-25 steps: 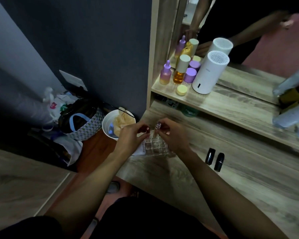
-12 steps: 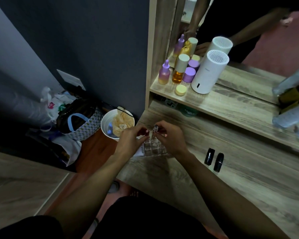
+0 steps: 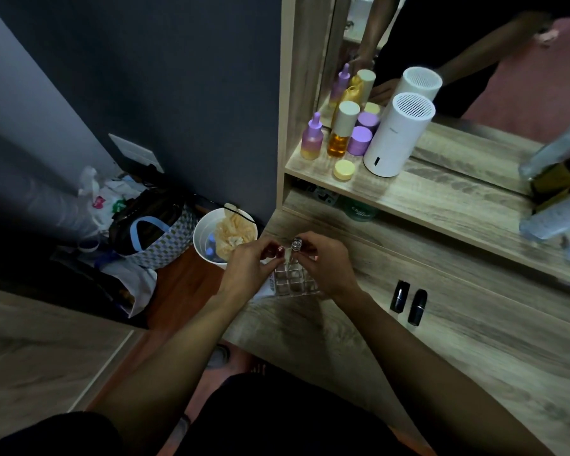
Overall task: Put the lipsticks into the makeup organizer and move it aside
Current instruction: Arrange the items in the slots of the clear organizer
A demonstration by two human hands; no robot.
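A clear plastic makeup organizer [image 3: 295, 280] with square cells stands near the left end of the wooden dressing table [image 3: 458, 343]. My right hand [image 3: 326, 263] pinches a clear, silver-topped lipstick [image 3: 296, 245] upright over a back cell. My left hand [image 3: 249, 268] grips a red-topped lipstick [image 3: 279, 250] at the organizer's back left. Two black lipsticks [image 3: 399, 295] [image 3: 417, 306] lie on the table to the right of my right forearm.
A shelf above holds a purple dropper bottle [image 3: 311, 139], an amber bottle [image 3: 341, 133], purple jars, a yellow jar [image 3: 344, 169] and a white cylinder device [image 3: 397, 136] before a mirror. A white bin [image 3: 218, 236] and a bag [image 3: 152, 232] sit on the floor, left.
My right hand has lowered the clear lipstick toward the organizer's back cells. My left hand has stayed at the organizer's back left corner with the red-topped lipstick.
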